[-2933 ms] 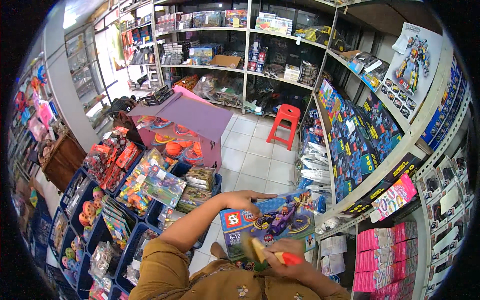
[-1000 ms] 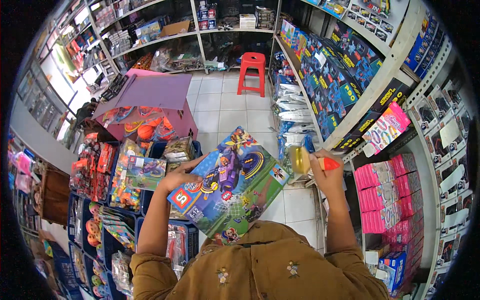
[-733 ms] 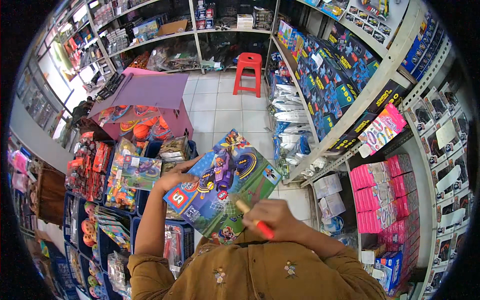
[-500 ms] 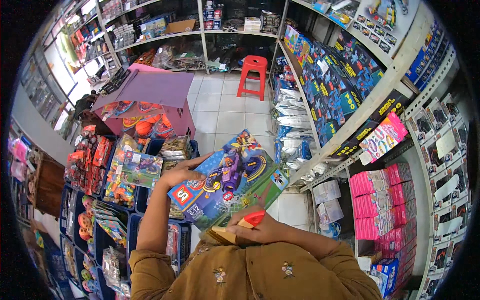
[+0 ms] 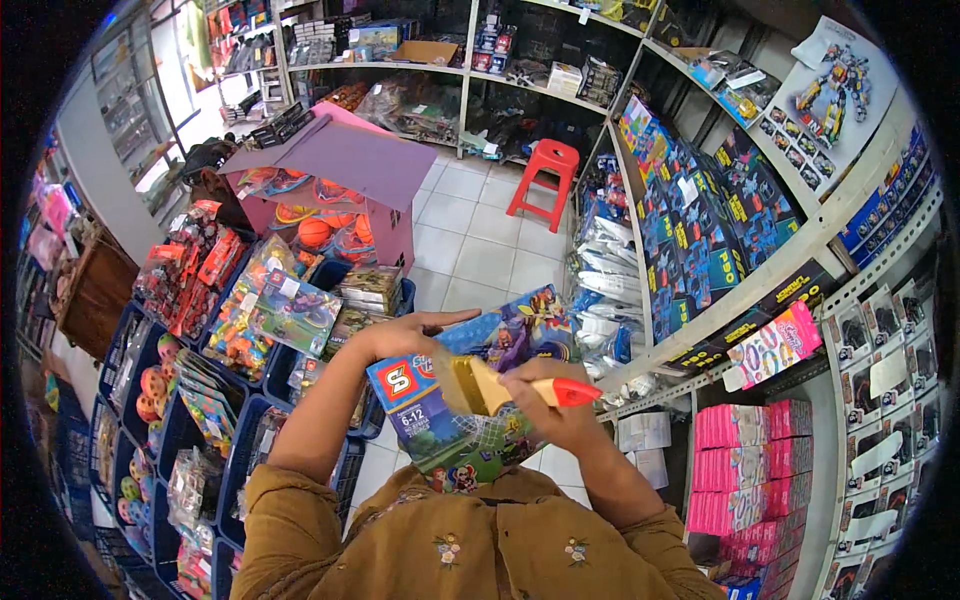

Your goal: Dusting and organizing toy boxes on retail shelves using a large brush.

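Note:
My left hand [image 5: 405, 338] grips the top left corner of a blue and green toy box [image 5: 425, 440], one finger stretched along its far edge. The box is tilted in front of my chest and has cartoon figures and a purple vehicle printed on it. A paintbrush [image 5: 490, 386] with a pale wooden handle and red tip is held in my right hand [image 5: 563, 418]. Its bristles point left, over the front of the box; I cannot tell whether they touch it. The brush and right hand hide part of the printed picture.
Blue baskets [image 5: 245, 430] of packaged toys stand at the left, beside a purple playhouse-shaped box [image 5: 330, 165] with orange balls inside. A red stool [image 5: 548, 185] stands on the tiled floor. Shelves with dark toy boxes [image 5: 690, 220] and pink packages [image 5: 730, 460] line the right.
The brush has moved from the box's near edge up over its front, its bristles now turned left. The box sits slightly lower and to the right, and my view has shifted.

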The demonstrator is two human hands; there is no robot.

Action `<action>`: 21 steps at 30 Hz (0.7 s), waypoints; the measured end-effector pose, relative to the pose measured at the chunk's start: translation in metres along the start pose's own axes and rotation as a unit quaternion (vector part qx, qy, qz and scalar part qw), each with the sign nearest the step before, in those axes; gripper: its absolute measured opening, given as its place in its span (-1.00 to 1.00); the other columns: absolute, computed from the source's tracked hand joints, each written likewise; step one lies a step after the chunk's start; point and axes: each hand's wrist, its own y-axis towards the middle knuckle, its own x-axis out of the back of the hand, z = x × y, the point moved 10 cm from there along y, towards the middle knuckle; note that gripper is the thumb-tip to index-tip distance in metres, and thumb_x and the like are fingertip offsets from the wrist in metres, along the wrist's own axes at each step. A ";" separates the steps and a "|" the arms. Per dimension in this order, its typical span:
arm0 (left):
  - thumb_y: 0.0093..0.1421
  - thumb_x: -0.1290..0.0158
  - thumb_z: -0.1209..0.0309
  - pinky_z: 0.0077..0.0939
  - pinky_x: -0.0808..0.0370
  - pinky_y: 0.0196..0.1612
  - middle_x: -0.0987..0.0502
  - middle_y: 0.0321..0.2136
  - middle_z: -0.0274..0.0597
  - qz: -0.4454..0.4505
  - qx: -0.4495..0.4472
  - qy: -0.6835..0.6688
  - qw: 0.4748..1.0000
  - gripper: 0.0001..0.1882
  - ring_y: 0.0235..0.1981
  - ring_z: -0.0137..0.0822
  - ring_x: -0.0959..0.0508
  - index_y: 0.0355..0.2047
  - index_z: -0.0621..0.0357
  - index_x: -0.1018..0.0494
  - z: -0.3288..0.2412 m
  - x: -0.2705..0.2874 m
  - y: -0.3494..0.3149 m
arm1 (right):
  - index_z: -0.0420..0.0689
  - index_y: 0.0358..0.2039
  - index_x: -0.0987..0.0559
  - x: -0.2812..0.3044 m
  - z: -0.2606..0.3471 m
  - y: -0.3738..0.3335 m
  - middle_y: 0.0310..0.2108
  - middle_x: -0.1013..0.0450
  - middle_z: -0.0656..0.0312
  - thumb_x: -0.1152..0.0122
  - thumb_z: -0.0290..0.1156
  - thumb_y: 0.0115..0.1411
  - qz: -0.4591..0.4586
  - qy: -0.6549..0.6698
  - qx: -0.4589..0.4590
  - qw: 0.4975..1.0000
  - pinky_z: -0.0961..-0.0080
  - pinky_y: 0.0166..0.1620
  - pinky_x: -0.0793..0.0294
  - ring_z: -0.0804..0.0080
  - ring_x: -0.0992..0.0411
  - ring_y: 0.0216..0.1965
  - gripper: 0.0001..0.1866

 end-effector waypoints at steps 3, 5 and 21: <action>-0.05 -0.06 0.49 -0.48 -0.37 0.00 -0.41 0.01 -0.17 -0.016 0.054 -0.021 0.998 -0.19 -0.10 -0.40 -0.44 0.27 -0.01 -0.08 0.000 0.001 -0.013 | -0.22 -0.42 -0.49 0.030 -0.053 -0.014 -0.50 -0.47 0.29 -0.06 -0.44 0.18 -0.071 0.043 -0.080 0.993 0.68 -0.47 -0.36 0.66 -0.36 -0.54 -0.88; -0.07 -0.06 0.48 -0.46 -0.33 0.04 -0.38 0.04 -0.17 -0.029 0.089 -0.061 0.994 -0.17 -0.05 -0.37 -0.42 0.27 0.02 -0.07 -0.003 -0.002 -0.026 | -0.18 -0.43 -0.50 0.087 -0.101 -0.023 -0.53 -0.46 0.30 -0.09 -0.44 0.17 -0.177 -0.007 -0.157 0.972 0.70 -0.53 -0.33 0.67 -0.34 -0.59 -0.91; -0.18 -0.13 0.43 -0.46 -0.13 0.18 -0.27 0.14 -0.16 -0.181 0.042 -0.131 0.974 -0.08 0.11 -0.34 -0.29 0.26 0.14 -0.06 0.023 0.043 -0.090 | -0.18 -0.60 -0.52 0.167 -0.219 -0.086 -0.69 -0.41 0.25 -0.18 -0.33 0.00 -0.203 0.030 -0.436 0.876 0.60 -0.60 -0.27 0.55 -0.33 -0.69 -0.82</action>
